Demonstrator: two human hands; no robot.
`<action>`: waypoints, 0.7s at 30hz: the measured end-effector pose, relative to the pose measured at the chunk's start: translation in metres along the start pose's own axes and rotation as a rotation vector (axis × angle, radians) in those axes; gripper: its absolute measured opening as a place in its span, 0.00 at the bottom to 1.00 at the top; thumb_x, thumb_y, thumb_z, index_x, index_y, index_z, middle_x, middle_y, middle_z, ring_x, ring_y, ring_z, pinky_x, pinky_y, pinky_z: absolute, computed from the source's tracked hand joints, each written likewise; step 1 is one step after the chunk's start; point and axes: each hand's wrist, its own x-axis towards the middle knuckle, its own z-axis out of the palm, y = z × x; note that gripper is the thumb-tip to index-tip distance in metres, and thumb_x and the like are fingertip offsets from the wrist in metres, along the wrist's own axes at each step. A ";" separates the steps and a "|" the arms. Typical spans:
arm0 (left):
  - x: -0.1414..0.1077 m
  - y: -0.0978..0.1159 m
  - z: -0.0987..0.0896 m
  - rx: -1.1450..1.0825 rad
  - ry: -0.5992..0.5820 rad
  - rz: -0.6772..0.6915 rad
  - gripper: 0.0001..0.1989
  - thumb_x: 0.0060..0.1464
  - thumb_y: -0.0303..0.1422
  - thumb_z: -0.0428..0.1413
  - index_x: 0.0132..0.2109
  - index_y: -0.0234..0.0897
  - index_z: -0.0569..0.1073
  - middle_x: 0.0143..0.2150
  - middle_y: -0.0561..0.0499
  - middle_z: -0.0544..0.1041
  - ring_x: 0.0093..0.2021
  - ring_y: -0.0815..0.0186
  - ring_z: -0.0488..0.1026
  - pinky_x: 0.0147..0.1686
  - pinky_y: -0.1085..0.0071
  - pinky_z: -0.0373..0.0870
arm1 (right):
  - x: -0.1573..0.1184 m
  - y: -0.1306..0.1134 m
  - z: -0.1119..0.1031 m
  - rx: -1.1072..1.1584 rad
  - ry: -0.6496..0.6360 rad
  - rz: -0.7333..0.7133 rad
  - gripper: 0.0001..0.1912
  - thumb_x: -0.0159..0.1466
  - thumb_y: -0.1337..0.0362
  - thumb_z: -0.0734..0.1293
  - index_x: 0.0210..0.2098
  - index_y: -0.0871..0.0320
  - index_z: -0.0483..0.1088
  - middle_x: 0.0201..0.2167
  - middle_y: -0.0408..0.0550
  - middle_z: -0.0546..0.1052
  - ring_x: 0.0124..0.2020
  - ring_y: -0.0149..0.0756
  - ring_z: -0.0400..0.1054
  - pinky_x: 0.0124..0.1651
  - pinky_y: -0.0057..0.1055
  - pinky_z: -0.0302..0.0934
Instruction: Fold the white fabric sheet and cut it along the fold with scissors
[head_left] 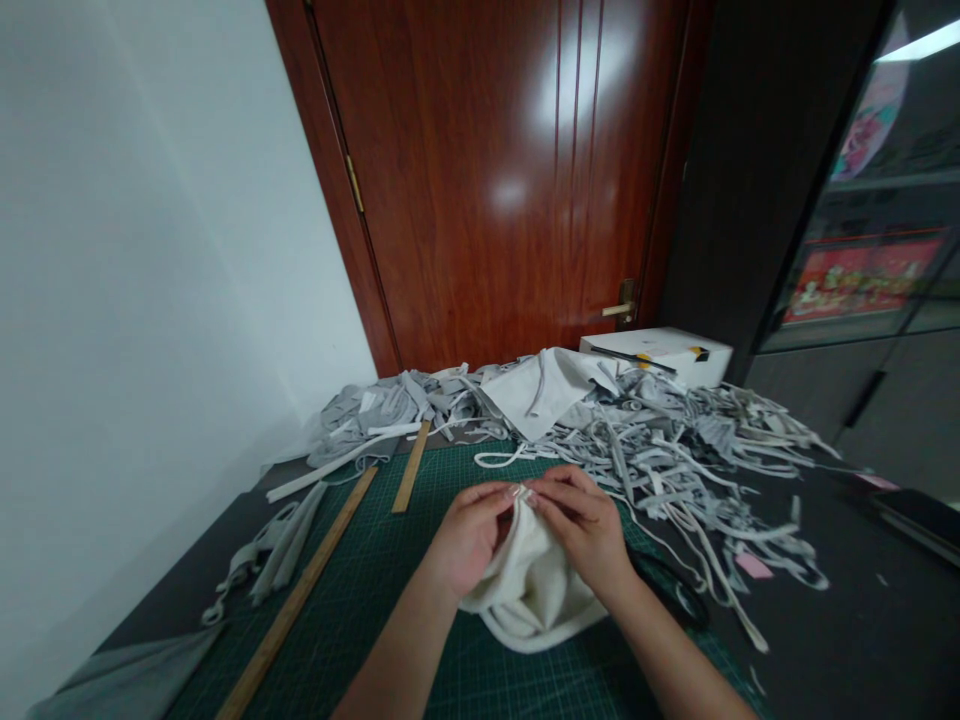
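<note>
Toward six o'clock, over cutting mat (375, 560): left hand (471, 530), right hand (585, 525), fingers clamped on cream fabric (534, 585), likely steadying folded edge.

Left of the fingers (564, 493), the green cutting mat (390, 560) leaves passage as far as the long wooden ruler (304, 590), while tangled fabric strips (637, 455) crowd their far and right sides and cream fabric (534, 590) blocks the space below.
</note>
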 end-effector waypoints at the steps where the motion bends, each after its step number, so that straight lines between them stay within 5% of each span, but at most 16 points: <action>1: 0.000 -0.001 0.000 -0.005 0.009 0.008 0.13 0.33 0.31 0.70 0.29 0.32 0.78 0.27 0.49 0.78 0.29 0.66 0.74 0.35 0.71 0.68 | 0.000 -0.001 0.000 0.010 -0.003 -0.011 0.13 0.60 0.69 0.68 0.42 0.46 0.78 0.33 0.45 0.74 0.34 0.33 0.69 0.36 0.28 0.64; 6: -0.001 -0.007 0.005 0.046 0.090 0.089 0.14 0.34 0.32 0.69 0.31 0.32 0.77 0.27 0.50 0.77 0.28 0.68 0.72 0.32 0.73 0.67 | 0.000 -0.001 0.000 0.015 0.018 0.024 0.11 0.60 0.69 0.68 0.37 0.47 0.79 0.31 0.44 0.73 0.33 0.33 0.69 0.34 0.28 0.64; 11: -0.003 -0.013 0.009 0.362 0.166 0.364 0.07 0.42 0.33 0.65 0.31 0.35 0.78 0.29 0.51 0.78 0.31 0.67 0.72 0.33 0.75 0.66 | 0.003 -0.002 -0.003 0.107 0.009 0.144 0.03 0.56 0.65 0.71 0.30 0.51 0.78 0.37 0.48 0.75 0.41 0.39 0.69 0.42 0.34 0.64; 21: -0.005 -0.019 0.007 0.561 0.116 0.489 0.07 0.50 0.34 0.60 0.34 0.37 0.80 0.33 0.49 0.78 0.36 0.63 0.73 0.37 0.72 0.68 | 0.011 -0.006 -0.005 0.381 0.067 0.480 0.11 0.45 0.61 0.76 0.25 0.56 0.72 0.21 0.40 0.71 0.25 0.30 0.63 0.28 0.27 0.60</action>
